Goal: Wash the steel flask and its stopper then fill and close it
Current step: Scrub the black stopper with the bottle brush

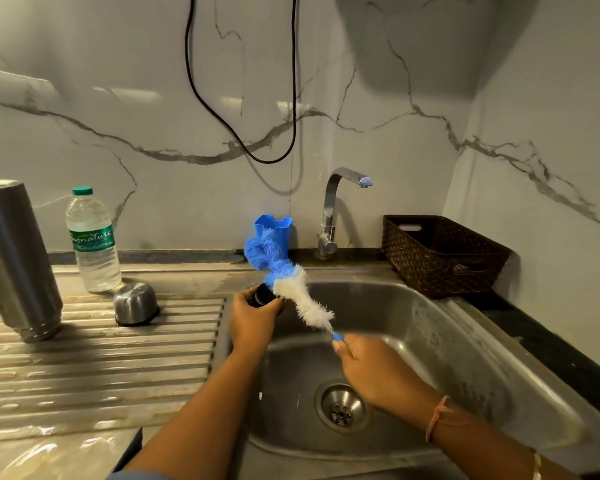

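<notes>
My left hand [252,323] grips a black stopper [262,295] over the left rim of the sink. My right hand [371,368] holds the blue handle of a bottle brush [291,282]. Its white and blue bristles lie across the stopper's top and look blurred. The steel flask [13,261] stands upside down on the ribbed drainboard at the far left. A steel cup lid [136,304] sits upside down on the drainboard to the flask's right.
A plastic water bottle [92,240] stands behind the lid. A blue holder [273,228] and a chrome tap [336,209] stand at the back of the steel sink [430,341]; no water runs. A brown basket [440,254] sits at the right. A black cable hangs on the wall.
</notes>
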`<state>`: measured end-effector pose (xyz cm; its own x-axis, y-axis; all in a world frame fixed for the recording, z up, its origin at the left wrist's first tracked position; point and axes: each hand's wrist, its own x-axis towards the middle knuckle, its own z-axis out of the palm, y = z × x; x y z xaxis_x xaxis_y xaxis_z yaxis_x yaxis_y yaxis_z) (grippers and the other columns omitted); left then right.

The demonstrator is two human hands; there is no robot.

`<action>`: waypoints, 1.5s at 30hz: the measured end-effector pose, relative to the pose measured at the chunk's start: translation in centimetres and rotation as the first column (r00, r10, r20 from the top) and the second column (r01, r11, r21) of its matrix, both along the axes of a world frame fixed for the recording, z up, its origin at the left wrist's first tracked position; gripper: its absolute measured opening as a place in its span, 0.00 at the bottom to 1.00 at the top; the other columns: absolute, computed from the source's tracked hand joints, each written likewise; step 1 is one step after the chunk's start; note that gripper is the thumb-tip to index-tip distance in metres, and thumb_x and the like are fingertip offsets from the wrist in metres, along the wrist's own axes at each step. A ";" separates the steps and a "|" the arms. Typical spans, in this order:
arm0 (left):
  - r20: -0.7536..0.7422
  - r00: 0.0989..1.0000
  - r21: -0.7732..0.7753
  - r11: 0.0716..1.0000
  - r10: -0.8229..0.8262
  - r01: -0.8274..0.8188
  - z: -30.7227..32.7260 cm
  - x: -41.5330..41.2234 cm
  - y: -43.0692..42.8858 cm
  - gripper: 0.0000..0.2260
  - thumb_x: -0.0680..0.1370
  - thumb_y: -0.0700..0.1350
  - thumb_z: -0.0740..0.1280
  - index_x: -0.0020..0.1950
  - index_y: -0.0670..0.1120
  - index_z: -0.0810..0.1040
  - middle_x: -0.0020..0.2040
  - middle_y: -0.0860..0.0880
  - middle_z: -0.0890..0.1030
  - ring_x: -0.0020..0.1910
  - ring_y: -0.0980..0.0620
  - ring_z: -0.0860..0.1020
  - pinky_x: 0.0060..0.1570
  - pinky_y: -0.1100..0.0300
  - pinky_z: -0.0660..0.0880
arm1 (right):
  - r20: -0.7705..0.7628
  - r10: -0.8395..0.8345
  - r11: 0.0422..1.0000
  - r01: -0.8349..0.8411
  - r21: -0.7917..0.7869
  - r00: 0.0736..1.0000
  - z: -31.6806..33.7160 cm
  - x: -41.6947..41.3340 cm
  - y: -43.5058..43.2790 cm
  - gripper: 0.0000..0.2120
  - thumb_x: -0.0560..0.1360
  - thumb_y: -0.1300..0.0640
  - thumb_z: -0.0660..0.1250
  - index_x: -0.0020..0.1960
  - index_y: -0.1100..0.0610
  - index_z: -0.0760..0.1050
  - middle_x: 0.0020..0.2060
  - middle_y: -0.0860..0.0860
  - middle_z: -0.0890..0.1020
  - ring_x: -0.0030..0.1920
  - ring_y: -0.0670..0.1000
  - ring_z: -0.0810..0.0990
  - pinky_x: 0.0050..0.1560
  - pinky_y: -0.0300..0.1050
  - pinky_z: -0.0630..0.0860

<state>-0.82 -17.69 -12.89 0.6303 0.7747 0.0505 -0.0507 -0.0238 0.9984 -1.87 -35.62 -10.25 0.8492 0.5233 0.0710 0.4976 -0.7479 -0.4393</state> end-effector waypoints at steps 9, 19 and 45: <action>0.057 0.986 0.036 0.987 -0.160 0.158 -0.2 0.4 -0.5 0.24 0.71 0.39 0.73 0.64 0.44 0.67 0.58 0.45 0.76 0.56 0.48 0.76 0.55 0.54 0.74 | 0.034 -0.025 0.999 0.024 0.032 0.999 0.8 -0.2 1.1 0.16 0.82 0.48 0.50 0.36 0.50 0.60 0.33 0.48 0.71 0.40 0.54 0.73 0.37 0.44 0.63; 0.209 0.836 -0.376 0.747 -0.507 0.548 0.6 -0.1 -0.5 0.09 0.74 0.46 0.68 0.52 0.45 0.76 0.48 0.46 0.81 0.44 0.54 0.79 0.39 0.64 0.75 | -0.554 -0.076 0.812 0.373 0.448 0.829 1.4 2.9 3.6 0.16 0.80 0.52 0.56 0.38 0.59 0.72 0.27 0.51 0.67 0.17 0.44 0.60 0.19 0.33 0.55; -0.056 0.845 0.373 0.774 -0.531 0.511 0.5 -1.2 -1.3 0.26 0.67 0.34 0.75 0.56 0.53 0.70 0.55 0.55 0.76 0.53 0.58 0.77 0.50 0.68 0.76 | -0.633 0.175 0.538 0.464 0.703 0.754 0.2 4.1 2.5 0.10 0.81 0.56 0.55 0.57 0.56 0.74 0.44 0.56 0.72 0.16 0.40 0.58 0.15 0.33 0.56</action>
